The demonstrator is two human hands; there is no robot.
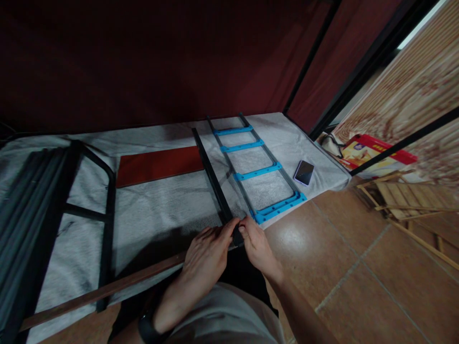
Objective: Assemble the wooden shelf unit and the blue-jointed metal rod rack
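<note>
My left hand [210, 246] and my right hand [256, 243] meet at the near end of a long black bar [215, 181]. Both are closed on that end, thumbs close together, and the fingertips are partly hidden. From there the bar runs away from me across a grey-white cloth. Its far part lies by the right end of a flat red-brown board [159, 166]. To the right lies a rack frame with grey side rails and several blue crosspieces [258, 171].
At the left stands a black tubular frame [109, 200] with several grey slats [32, 200]. A wooden strip [107, 289] crosses in front. A phone [304, 172] lies on the cloth [161, 210]. Beyond the right edge are tiled floor, a folded wooden chair [412, 196] and a red-yellow box [373, 153].
</note>
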